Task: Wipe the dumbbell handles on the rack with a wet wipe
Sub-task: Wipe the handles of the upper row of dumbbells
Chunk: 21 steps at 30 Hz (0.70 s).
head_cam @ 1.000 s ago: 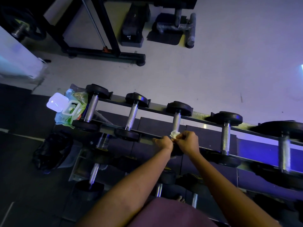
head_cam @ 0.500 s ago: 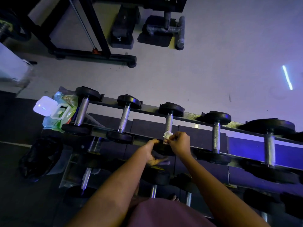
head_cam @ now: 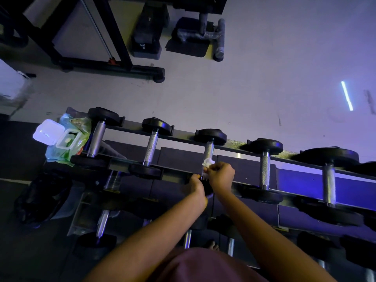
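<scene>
At the left end of the rack (head_cam: 234,142) lay a pack of wipes (head_cam: 67,143), its lid flipped open, just beside the first dumbbell (head_cam: 97,137). Further right, the left hand (head_cam: 195,185) curled over the near head of the third dumbbell (head_cam: 210,137), thumb up by the bar. Just right of it, the wet wipe (head_cam: 208,162) sat bunched against the near end of that dumbbell's handle (head_cam: 209,150), pinched there by the right hand (head_cam: 221,176), fingers curled tight. The two hands nearly touched.
</scene>
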{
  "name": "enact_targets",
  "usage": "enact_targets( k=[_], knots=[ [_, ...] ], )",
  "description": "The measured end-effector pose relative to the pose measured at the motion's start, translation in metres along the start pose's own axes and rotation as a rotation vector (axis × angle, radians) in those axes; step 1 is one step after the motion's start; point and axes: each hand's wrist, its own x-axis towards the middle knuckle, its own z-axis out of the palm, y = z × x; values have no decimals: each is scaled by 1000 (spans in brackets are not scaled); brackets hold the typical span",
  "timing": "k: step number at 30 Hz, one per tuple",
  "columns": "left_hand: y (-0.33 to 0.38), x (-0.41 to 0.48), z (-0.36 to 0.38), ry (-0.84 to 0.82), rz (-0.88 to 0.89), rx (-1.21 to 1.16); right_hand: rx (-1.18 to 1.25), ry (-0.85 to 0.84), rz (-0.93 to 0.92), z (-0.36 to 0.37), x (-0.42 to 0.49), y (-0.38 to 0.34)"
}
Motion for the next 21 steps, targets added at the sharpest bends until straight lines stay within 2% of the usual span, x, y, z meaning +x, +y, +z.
enact_targets(
  k=[5, 12, 16, 21],
  knots=[
    [14, -17, 1, -30, -51, 5, 2, 62, -83, 0, 38, -26],
    [36, -16, -2, 58, -197, 114, -142, -20, -166, 3, 49, -25],
    [28, 0, 4, 92, -146, 120, -231, -109, -197, -5, 14, 2],
    [30, 5, 6, 154, -108, 57, -157, -111, -202, -11, -8, 11]
  ],
)
